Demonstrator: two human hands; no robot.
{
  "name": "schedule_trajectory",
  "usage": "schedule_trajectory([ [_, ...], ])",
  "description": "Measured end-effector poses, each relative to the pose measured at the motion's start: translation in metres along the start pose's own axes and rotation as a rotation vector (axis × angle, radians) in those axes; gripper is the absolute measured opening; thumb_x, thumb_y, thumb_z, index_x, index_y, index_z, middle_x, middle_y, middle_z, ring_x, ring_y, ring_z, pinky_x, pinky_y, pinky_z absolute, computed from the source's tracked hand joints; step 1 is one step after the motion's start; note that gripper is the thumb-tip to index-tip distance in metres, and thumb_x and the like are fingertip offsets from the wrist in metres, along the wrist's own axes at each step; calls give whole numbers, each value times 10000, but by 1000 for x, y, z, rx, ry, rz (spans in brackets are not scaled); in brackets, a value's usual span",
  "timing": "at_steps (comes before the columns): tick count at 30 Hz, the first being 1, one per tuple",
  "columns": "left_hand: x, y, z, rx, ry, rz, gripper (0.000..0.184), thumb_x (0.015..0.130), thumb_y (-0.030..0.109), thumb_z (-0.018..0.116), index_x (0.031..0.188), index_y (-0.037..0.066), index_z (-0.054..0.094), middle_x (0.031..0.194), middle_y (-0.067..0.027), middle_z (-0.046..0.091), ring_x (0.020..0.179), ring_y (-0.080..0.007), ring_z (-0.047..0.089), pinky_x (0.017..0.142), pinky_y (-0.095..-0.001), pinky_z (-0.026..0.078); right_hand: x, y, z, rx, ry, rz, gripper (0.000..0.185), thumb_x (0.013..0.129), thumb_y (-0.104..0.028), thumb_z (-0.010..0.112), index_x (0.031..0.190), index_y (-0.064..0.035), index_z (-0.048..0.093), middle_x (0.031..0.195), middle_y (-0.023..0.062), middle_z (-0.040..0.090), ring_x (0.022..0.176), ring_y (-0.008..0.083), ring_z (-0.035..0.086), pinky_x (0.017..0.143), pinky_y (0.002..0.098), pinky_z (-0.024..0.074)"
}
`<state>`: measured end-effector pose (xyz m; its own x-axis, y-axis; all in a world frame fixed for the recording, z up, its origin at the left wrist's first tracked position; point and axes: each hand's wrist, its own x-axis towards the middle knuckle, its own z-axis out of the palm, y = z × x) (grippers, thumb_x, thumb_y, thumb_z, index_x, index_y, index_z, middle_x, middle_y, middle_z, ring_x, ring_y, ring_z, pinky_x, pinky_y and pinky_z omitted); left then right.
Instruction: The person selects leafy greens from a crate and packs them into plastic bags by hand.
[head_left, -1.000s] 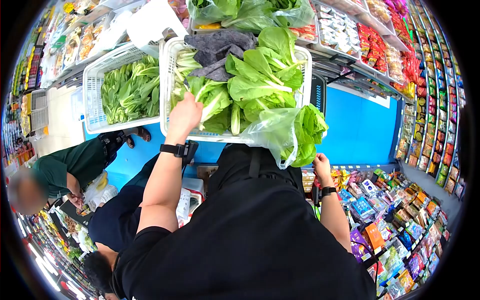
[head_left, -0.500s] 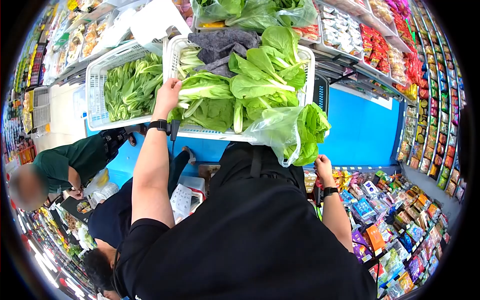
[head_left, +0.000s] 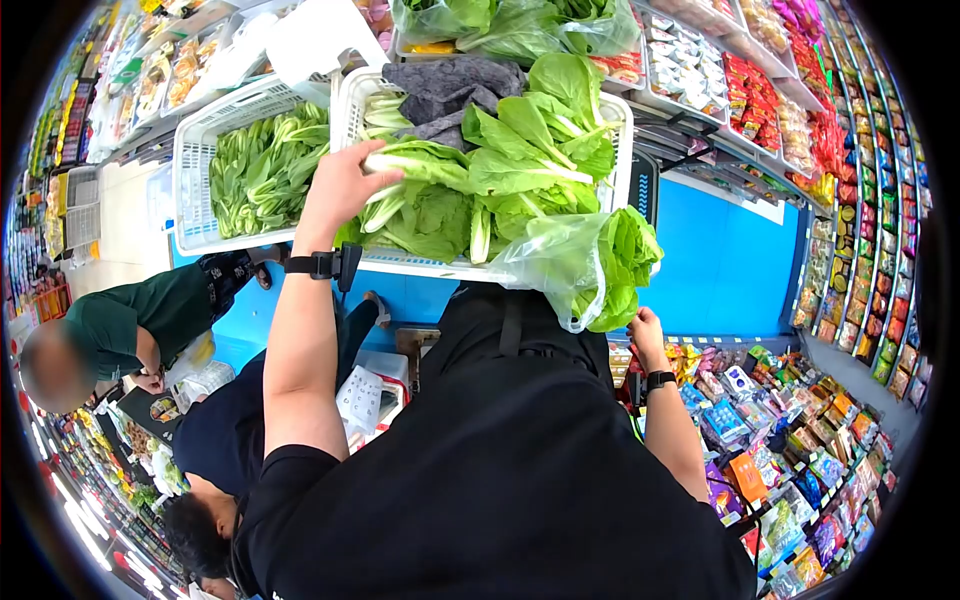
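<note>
At the left edge of the white crate [head_left: 622, 150], my left hand [head_left: 345, 188] grips the pale stem end of a leafy green [head_left: 425, 165], thumb and fingers on either side of it. More loose leafy greens [head_left: 530, 150] and a dark grey cloth [head_left: 455, 88] lie in the crate. A clear plastic bag [head_left: 555, 262] with leafy greens hangs over its front right corner. Below that bag, my right hand [head_left: 645, 328] is low at my side with fingers curled; what they hold, if anything, is hidden.
Left of the crate is another white basket [head_left: 190, 190] of slim green vegetables. Bagged greens [head_left: 540, 28] and packaged goods lie behind. Two people, one in a green top [head_left: 150, 315] and one in dark blue [head_left: 225, 420], are at the left. Snack packs [head_left: 790, 430] fill the lower right.
My left hand moved left from over the greens to the crate's left side and is now on a stem end. The top leafy green has shifted and tilted. My right hand is nearly unmoved.
</note>
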<state>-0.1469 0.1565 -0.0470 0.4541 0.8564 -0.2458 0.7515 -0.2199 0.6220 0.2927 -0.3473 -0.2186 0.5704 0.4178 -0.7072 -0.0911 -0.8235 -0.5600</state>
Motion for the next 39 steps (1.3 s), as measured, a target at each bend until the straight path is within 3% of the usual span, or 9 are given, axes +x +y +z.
schedule_trajectory([
  [2,2,7,-6,-112,121,-48,505,885,399,856,1213,26,769,858,-154,776,749,-203,735,725,-351,579,-7,-14,4,-36,7,6,125,973,-131,626,1001,-24,684,774,32,666,636,124,616,590,282,508],
  [5,16,-11,-8,-326,219,-239,555,983,540,727,1084,-3,784,752,-76,715,671,-131,674,634,-302,536,-9,-22,8,-64,2,15,137,984,-147,630,1003,-22,685,781,31,668,646,121,615,593,282,509],
  [9,19,-41,0,-704,254,-362,594,1021,571,662,978,-12,767,726,-29,666,615,-107,598,577,-279,479,-6,-16,8,-28,-8,24,153,997,-167,639,1011,-22,687,794,30,670,663,116,615,599,284,514],
  [11,12,-42,2,-957,242,-423,493,1042,552,639,891,88,713,748,11,643,594,-87,529,562,-247,432,-6,-9,9,-17,-12,29,149,998,-164,636,1012,-24,685,793,28,665,660,115,612,599,285,514],
  [20,0,-56,24,-1089,251,-475,503,1065,538,607,978,54,710,765,17,640,617,-85,515,566,-265,390,-15,-17,10,-12,-24,76,138,996,-144,614,1009,-24,679,781,23,649,651,116,601,601,291,520],
  [26,-20,-74,42,-1140,132,-459,388,1081,476,614,1101,100,709,896,21,719,738,-81,650,615,-230,483,-10,-22,9,-59,-11,37,150,988,-142,611,1016,-17,689,808,46,686,647,128,615,601,300,524],
  [34,-42,-108,86,-1261,215,-523,353,1106,425,581,1207,89,621,1023,-14,715,801,-117,692,642,-232,534,-6,-22,10,-106,-22,30,169,985,-163,629,1010,-10,695,770,52,688,638,134,627,591,299,515],
  [37,-50,-113,94,-1148,203,-631,281,1120,311,572,1288,86,571,1078,-51,709,875,-161,714,684,-247,552,-1,-15,9,-120,-25,21,184,984,-184,643,1002,-7,694,763,53,686,633,135,630,579,300,511],
  [39,-53,-115,96,-1145,204,-633,288,1098,215,594,1342,73,536,1088,-71,706,866,-169,722,677,-254,558,-1,-18,10,-118,-52,22,190,984,-148,611,1127,-57,696,783,27,662,643,118,589,536,281,438],
])
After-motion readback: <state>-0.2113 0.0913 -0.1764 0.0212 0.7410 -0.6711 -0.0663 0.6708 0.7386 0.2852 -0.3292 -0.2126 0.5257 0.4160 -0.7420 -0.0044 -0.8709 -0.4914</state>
